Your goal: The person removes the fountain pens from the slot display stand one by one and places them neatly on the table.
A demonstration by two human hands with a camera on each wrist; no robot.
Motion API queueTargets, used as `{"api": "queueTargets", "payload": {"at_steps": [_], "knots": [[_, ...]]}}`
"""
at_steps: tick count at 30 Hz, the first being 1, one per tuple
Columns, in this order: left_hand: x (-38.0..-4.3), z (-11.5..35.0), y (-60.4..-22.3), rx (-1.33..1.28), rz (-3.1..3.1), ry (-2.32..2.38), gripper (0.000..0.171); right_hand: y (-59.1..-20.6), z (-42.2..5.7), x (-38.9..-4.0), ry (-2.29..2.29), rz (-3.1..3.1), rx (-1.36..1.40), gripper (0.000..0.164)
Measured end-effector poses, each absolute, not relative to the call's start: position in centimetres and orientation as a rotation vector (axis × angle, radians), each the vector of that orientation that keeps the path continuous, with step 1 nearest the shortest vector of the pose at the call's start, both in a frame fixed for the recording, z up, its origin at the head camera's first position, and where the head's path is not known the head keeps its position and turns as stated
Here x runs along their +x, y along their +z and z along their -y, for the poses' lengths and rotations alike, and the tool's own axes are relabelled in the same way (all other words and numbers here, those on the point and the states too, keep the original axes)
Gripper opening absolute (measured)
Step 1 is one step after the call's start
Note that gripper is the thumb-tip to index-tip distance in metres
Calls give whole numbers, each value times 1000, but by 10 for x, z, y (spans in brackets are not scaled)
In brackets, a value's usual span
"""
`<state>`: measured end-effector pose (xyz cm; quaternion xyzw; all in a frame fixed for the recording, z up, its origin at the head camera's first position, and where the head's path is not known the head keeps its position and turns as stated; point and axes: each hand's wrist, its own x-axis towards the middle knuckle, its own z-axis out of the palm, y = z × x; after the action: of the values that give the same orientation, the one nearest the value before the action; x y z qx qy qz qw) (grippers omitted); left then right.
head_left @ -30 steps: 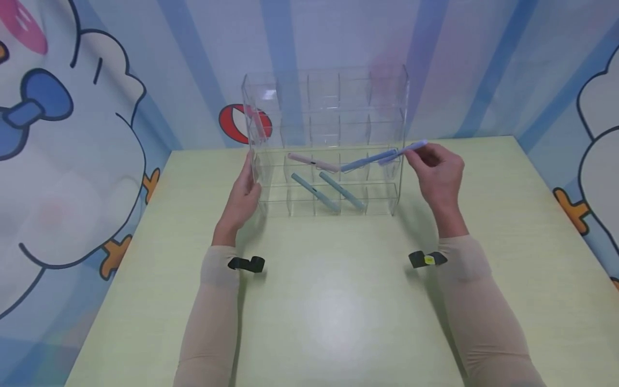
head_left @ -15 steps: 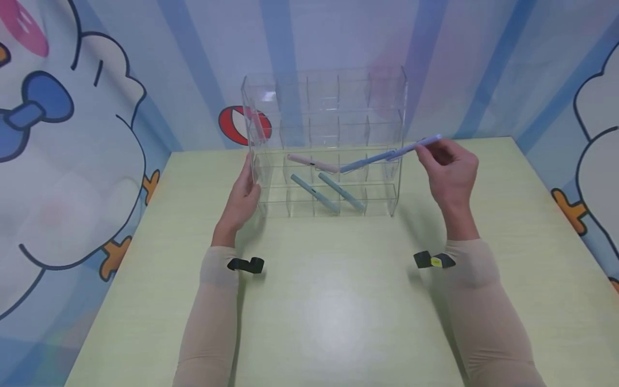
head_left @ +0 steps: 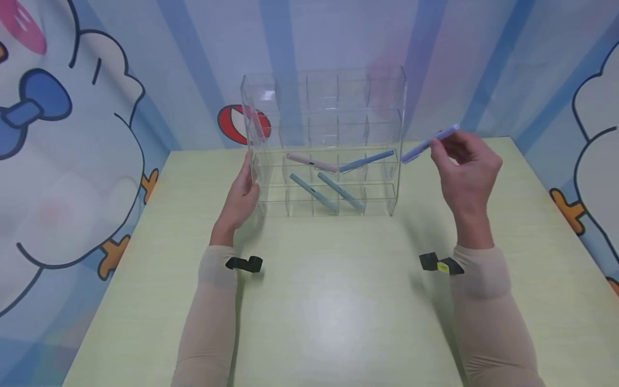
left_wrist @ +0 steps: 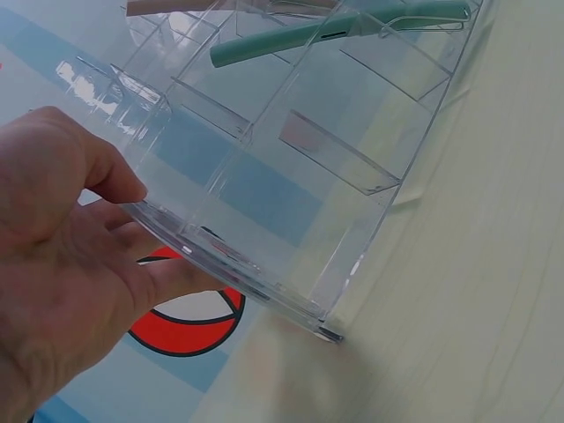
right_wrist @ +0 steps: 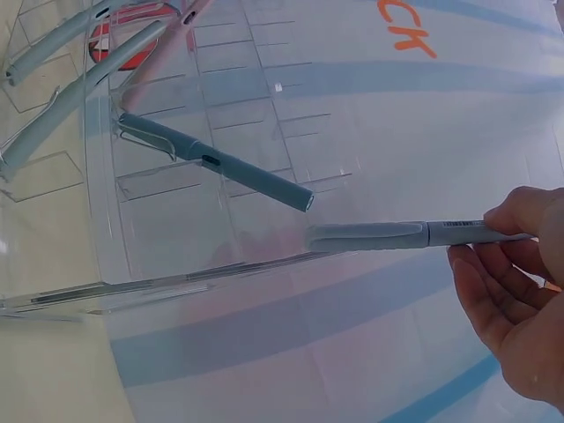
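A clear acrylic rack point(head_left: 379, 200) with tiered compartments stands on the table. My left hand point(head_left: 239, 199) grips its left side panel, thumb on one face and fingers on the other in the left wrist view. A lavender capped pen point(head_left: 417, 152) is pinched between thumb and fingertips of my right hand point(head_left: 466, 177), held in the air just right of the rack. In the right wrist view its capped end point(right_wrist: 370, 236) points at the rack. Within the rack, a pink pen point(head_left: 311, 162) and a blue pen point(head_left: 366, 161) lean above two teal pens point(head_left: 314, 192).
The pale yellow-green table point(head_left: 314, 301) extends in front of and beside the rack. Behind it rises a blue striped wall point(head_left: 329, 37) with a printed red-and-white ball point(head_left: 232, 124). Cartoon figures cover the walls at both sides.
My right hand has drawn the lavender pen rightward and slightly up, away from the blue pen and the rack's right side. My left hand and the other pens stay put.
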<state>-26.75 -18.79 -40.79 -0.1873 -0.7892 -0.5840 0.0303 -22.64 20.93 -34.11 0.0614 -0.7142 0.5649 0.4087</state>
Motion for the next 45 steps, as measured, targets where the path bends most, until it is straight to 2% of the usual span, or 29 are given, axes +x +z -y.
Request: {"api": "queueTargets", "payload": {"at_steps": [10,20,33,45], "knots": [[-267,191,-408,-565,2443,-1815,76,-337,-213,-221,1165,1919,202,16],[-266,190,-404,-571,2453,-1808,74,-351,-229,-233,1057,2585,-34,38],[-266,190,-406,-574,2461,-1823,72,-375,-243,-251,983,3068,-41,44],[-266,190,-408,-570,2456,-1834,73,-399,-251,-263,1071,3213,-110,30]]}}
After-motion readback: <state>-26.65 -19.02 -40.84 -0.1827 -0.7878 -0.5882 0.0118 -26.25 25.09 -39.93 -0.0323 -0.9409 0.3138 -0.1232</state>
